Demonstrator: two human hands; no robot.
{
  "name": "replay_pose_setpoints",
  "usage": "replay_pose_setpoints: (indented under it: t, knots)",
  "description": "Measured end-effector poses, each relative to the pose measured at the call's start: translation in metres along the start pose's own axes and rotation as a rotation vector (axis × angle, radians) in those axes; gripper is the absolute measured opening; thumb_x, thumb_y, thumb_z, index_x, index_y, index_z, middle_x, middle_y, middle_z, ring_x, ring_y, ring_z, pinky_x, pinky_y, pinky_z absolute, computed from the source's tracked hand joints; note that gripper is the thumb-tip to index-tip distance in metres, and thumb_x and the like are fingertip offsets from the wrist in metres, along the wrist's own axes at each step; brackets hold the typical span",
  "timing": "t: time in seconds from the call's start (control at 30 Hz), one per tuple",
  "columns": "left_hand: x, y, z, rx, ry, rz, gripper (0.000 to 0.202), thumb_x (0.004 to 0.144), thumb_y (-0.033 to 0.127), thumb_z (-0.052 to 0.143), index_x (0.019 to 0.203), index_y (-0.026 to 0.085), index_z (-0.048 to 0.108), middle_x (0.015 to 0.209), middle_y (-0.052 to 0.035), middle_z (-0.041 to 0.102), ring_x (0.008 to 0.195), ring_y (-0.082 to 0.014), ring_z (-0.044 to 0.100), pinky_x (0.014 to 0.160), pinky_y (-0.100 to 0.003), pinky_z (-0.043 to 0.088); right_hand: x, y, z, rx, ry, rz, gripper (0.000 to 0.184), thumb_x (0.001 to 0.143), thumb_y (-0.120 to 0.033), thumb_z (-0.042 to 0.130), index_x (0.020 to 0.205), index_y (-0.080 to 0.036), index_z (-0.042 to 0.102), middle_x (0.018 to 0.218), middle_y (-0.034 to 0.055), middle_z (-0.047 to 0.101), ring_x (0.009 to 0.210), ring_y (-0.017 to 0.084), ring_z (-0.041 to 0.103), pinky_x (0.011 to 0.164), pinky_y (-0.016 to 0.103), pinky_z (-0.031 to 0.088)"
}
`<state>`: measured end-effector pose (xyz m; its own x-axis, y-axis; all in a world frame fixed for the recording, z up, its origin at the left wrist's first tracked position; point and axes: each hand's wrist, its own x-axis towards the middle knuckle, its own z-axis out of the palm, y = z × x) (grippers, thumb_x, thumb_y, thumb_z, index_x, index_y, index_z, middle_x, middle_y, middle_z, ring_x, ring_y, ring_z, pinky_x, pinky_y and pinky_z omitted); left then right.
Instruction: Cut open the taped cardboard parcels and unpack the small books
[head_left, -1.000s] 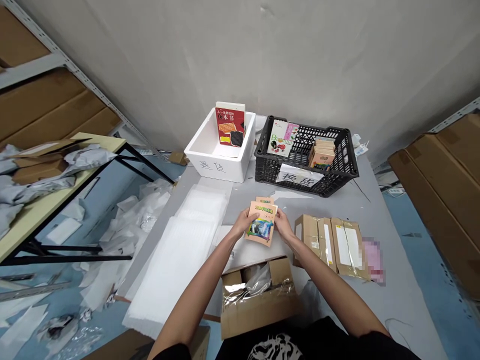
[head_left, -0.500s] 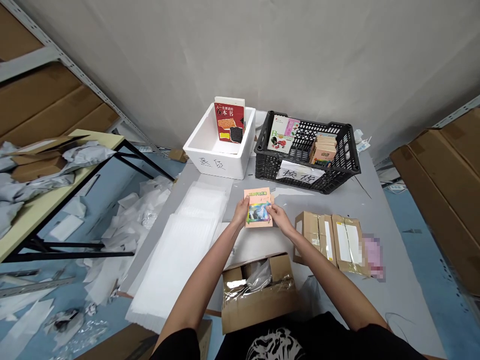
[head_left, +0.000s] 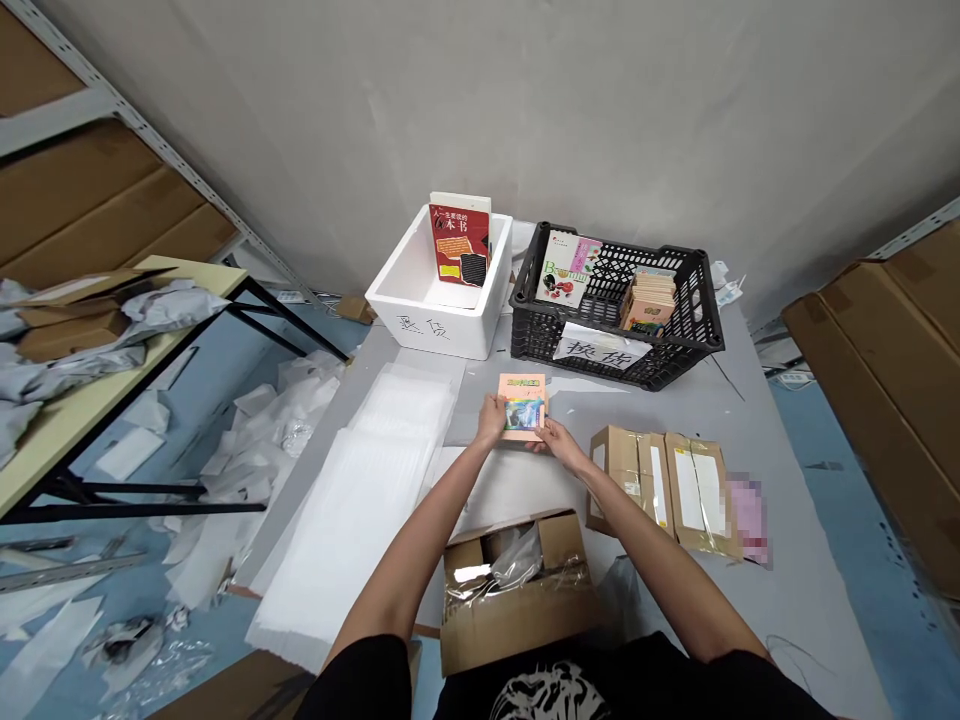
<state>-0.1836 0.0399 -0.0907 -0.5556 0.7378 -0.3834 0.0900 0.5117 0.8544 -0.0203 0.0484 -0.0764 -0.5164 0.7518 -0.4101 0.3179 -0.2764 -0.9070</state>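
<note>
A small pink book [head_left: 524, 405] with a blue and green picture on its cover is held over the table between both hands. My left hand [head_left: 492, 421] grips its left edge, thumb on the cover. My right hand [head_left: 559, 440] is closed on the lower right corner, with some fingers hidden beneath. Just below the hands stands an open cardboard box [head_left: 517, 620] with clear plastic inside. Beyond the book are a white foam box [head_left: 439, 330] holding a red book [head_left: 459, 243], and a black plastic crate [head_left: 615, 365] with a white book [head_left: 559, 268] and several small pink books [head_left: 649, 300].
White foam sheets [head_left: 349, 520] are stacked on the left of the grey table [head_left: 795, 520]. Two taped cardboard parcels [head_left: 630, 470] lie at the right. A yellowish side table [head_left: 180, 320] carries grey wrapping, and discarded packaging [head_left: 247, 470] covers the floor at left.
The pink book has shifted slightly right and away from me. My right hand has slid from the book's right edge down to its lower corner. My left hand moved right with it.
</note>
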Motion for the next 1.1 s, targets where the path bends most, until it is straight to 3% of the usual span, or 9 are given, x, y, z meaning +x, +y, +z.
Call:
replay_pose_setpoints:
  t: [0.1,0.23,0.33,0.47,0.67,0.77,0.87,0.97,1.1]
  knots:
    - [0.001,-0.017,0.007,0.088,-0.027,-0.064,0.016,0.085,0.034,0.048,0.089,0.019,0.052,0.091,-0.0104,0.068,0.092,-0.0232,0.063,0.081,-0.034,0.045,0.017,0.016,0.003,-0.122,0.068,0.078,0.017,0.084,-0.037,0.052,0.081,-0.02,0.051,0.067,-0.001,0.063,0.056,0.012,0.063,0.054,0.023,0.048]
    - [0.003,-0.029,0.016,0.163,-0.095,-0.043,0.022,0.081,0.026,0.052,0.102,0.018,0.052,0.104,-0.0115,0.066,0.1,-0.0234,0.061,0.085,-0.033,0.044,0.033,0.029,0.001,-0.354,0.135,0.208,0.008,0.083,-0.026,0.054,0.086,-0.018,0.055,0.055,-0.0023,0.061,0.05,0.014,0.06,0.053,0.023,0.046]
    - [0.006,-0.029,0.022,0.217,-0.147,0.029,0.033,0.078,0.02,0.056,0.11,0.017,0.053,0.117,-0.0121,0.062,0.112,-0.0224,0.055,0.092,-0.031,0.04,0.039,0.031,-0.002,-0.536,0.186,0.265,0.017,0.08,-0.019,0.056,0.097,-0.017,0.057,0.072,0.0053,0.067,0.067,0.018,0.065,0.062,0.026,0.047]
    - [0.004,-0.03,0.028,0.345,-0.189,0.035,0.044,0.069,0.017,0.065,0.112,0.014,0.053,0.119,-0.0178,0.056,0.115,-0.0283,0.052,0.095,-0.035,0.038,0.042,0.029,-0.005,-0.725,0.212,0.301,0.031,0.076,-0.015,0.058,0.106,-0.013,0.058,0.1,0.0161,0.066,0.089,0.022,0.065,0.072,0.028,0.047]
    - [-0.014,-0.03,0.031,0.535,-0.223,0.017,0.042,0.073,0.008,0.055,0.115,0.008,0.052,0.122,-0.0236,0.049,0.117,-0.0321,0.048,0.095,-0.039,0.037,0.031,0.013,-0.007,-0.856,0.154,0.287,0.032,0.078,-0.012,0.055,0.109,-0.009,0.061,0.111,0.0209,0.059,0.097,0.025,0.062,0.076,0.03,0.047]
    - [-0.029,-0.023,0.009,0.572,-0.241,0.087,0.044,0.078,0.005,0.046,0.121,0.01,0.05,0.125,-0.0199,0.049,0.12,-0.0277,0.046,0.098,-0.037,0.036,0.003,-0.008,-0.011,-0.866,0.093,0.165,0.031,0.084,-0.013,0.051,0.113,-0.014,0.061,0.115,0.0157,0.058,0.104,0.022,0.059,0.083,0.028,0.044]
    - [-0.061,-0.017,-0.035,0.57,-0.307,0.207,0.036,0.084,0.01,0.042,0.117,0.017,0.056,0.115,-0.0102,0.059,0.111,-0.0212,0.052,0.098,-0.032,0.037,-0.047,-0.031,-0.015,-0.842,-0.051,-0.063,0.023,0.087,-0.016,0.052,0.104,-0.024,0.065,0.111,0.0047,0.061,0.101,0.016,0.058,0.087,0.026,0.041]
    - [-0.106,-0.018,-0.079,0.598,-0.367,0.435,0.029,0.089,0.027,0.042,0.112,0.022,0.06,0.104,-0.0058,0.065,0.101,-0.0206,0.057,0.091,-0.033,0.042,-0.103,-0.042,-0.011,-0.928,-0.335,-0.471,0.019,0.088,-0.018,0.053,0.098,-0.023,0.067,0.098,0.0047,0.064,0.095,0.018,0.056,0.079,0.028,0.042]
    - [-0.154,-0.028,-0.104,0.715,-0.464,0.513,0.028,0.087,0.031,0.048,0.109,0.023,0.064,0.106,-0.0051,0.067,0.101,-0.0218,0.057,0.087,-0.033,0.044,-0.143,-0.036,0.011,-1.206,-0.481,-0.62,0.015,0.086,-0.018,0.056,0.094,-0.021,0.068,0.092,0.0074,0.061,0.09,0.021,0.052,0.071,0.03,0.041]
